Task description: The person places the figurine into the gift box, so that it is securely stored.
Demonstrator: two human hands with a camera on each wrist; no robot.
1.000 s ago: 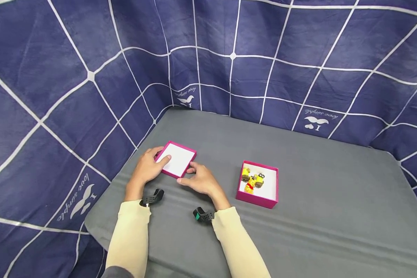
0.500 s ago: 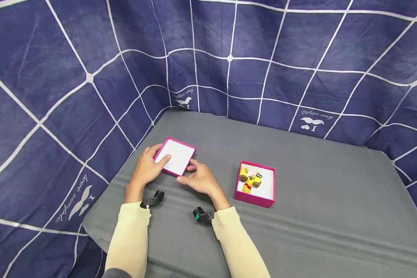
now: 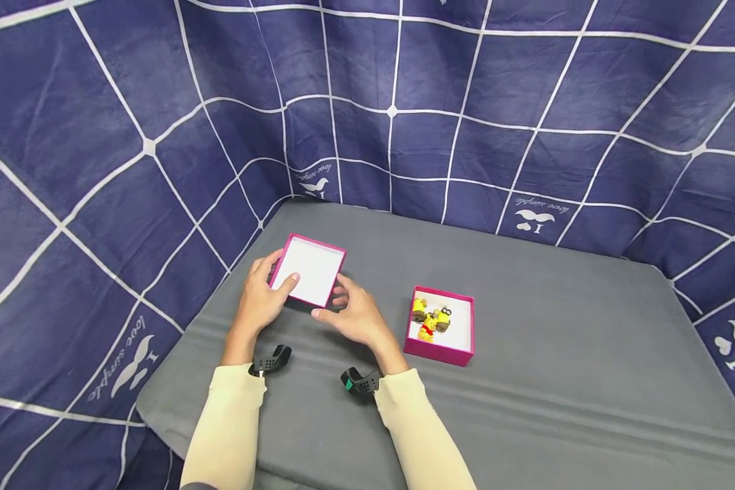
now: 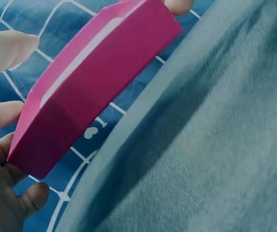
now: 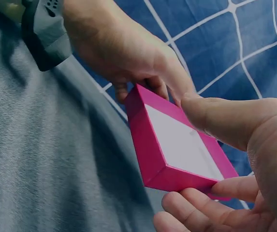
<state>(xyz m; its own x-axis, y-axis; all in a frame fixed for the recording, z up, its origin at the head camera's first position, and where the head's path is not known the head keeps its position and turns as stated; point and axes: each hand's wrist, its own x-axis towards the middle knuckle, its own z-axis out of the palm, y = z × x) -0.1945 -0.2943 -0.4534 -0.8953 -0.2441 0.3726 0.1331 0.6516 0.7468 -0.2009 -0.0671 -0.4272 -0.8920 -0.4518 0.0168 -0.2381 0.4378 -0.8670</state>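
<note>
A shallow magenta box lid [image 3: 311, 271] with a white inside is held tilted above the grey cloth, its hollow side toward me. My left hand [image 3: 262, 296] grips its left side, with the thumb [image 3: 290, 280] in front and fingers behind the edge. At the right side, my right hand [image 3: 356, 314] touches the lid with its fingertips; its thumb stands apart from the near corner. In the right wrist view, the right fingers [image 5: 191, 208] lie against the lid's side [image 5: 186, 179]. The left wrist view shows left fingers [image 4: 7, 116] at the lid's end.
To the right stands a magenta open box [image 3: 437, 351] holding several small yellow toy figures [image 3: 427, 328], one with a red top. A grey cloth [image 3: 557, 327] covers the surface. Blue curtains [image 3: 453, 75] with white lines rise behind and at the left.
The lid has risen slightly and tipped more toward me between both hands. The right thumb has come away from its near corner. The head view has shifted a little; the toy box stays put.
</note>
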